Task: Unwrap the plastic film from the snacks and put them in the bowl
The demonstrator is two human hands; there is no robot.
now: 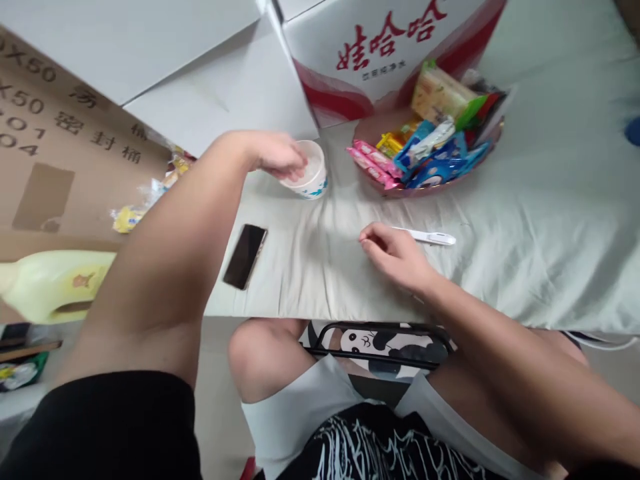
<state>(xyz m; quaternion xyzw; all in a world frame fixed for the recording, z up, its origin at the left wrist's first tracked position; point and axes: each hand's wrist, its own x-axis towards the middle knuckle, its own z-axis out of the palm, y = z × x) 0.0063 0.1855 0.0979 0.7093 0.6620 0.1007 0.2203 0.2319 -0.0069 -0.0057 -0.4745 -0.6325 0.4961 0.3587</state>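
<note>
My left hand (281, 155) reaches over the left rim of a white paper cup (316, 181) with a blue pattern near its base. Its fingers are curled and closed at the rim, slightly blurred, and they hide part of the cup's opening. My right hand (393, 252) rests on the cloth with its fingers curled in and thumb against them, with nothing visible in them. Just behind it lies a slim white plastic tool (433, 237), partly covered by the hand; its kind is unclear. A dark phone (245, 257) lies left of centre, below my left forearm.
A pinkish bowl (425, 192) of wrapped snacks (435, 150) stands at the back right, before a white and red carton (320, 60). Cardboard (90, 153) and a pale yellow bottle (55, 283) are at the left. The cloth-covered table (300, 287) ends above my knees.
</note>
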